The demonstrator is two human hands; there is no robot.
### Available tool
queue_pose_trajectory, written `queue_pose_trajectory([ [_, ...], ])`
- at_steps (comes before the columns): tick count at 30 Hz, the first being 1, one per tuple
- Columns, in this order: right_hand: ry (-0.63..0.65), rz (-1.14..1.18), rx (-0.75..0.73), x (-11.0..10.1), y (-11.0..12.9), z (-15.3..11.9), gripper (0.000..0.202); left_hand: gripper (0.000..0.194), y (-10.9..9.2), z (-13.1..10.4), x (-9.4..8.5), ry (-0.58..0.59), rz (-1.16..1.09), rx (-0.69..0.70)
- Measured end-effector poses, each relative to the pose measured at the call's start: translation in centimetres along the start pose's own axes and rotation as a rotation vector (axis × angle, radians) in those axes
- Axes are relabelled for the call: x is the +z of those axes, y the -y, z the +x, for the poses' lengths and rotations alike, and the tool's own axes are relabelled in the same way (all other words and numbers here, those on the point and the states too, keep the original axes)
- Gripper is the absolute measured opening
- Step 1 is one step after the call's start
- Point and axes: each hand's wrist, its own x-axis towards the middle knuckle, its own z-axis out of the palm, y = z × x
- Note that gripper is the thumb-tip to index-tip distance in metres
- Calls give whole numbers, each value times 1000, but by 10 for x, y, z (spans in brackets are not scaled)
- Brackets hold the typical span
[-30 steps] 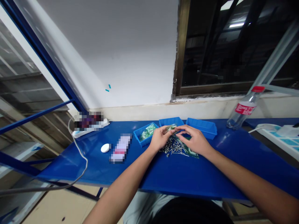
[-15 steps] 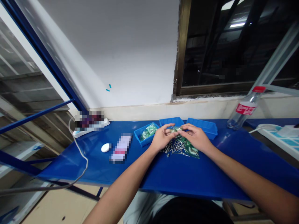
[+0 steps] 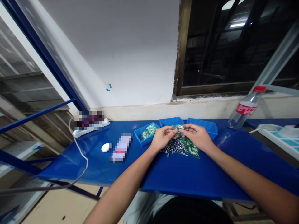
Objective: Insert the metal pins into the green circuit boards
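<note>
Between my left hand (image 3: 164,137) and my right hand (image 3: 196,135) is a small clear and green plastic bag (image 3: 178,127), pinched from both sides by thumbs and fingers. Below the hands lies a pile of metal screws (image 3: 178,147) on the blue table. Several green-printed bags (image 3: 192,150) lie beside the pile, partly under my right hand. Left of my left hand, a blue bin (image 3: 146,141) holds similar filled bags (image 3: 149,130). Two more blue bins stand behind the hands, one at the centre (image 3: 171,120) and one at the right (image 3: 211,129).
The blue table (image 3: 187,177) meets the wall. A white round object (image 3: 106,147) and a blurred flat item (image 3: 121,147) lie left. A power strip (image 3: 92,127) with a cable (image 3: 87,163) is farther left. A plastic bottle (image 3: 245,109) stands right, near a white tray (image 3: 285,140).
The fingers of both hands have shifted slightly around the small bag, and more of its green print shows. The other items have stayed in place.
</note>
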Motion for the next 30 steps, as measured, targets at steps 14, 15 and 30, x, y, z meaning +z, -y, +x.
queue_pose_trajectory([
  [14, 146, -464, -377, -2, -2, -6, 30, 59, -6, -9, 2, 116, 158, 104],
  [15, 158, -469, -384, -1, -1, -7, 31, 55, -6, -9, 1, 98, 187, 121],
  [30, -57, -369, -330, -2, 8, -7, 26, 40, -20, -14, -3, -56, 738, 299],
])
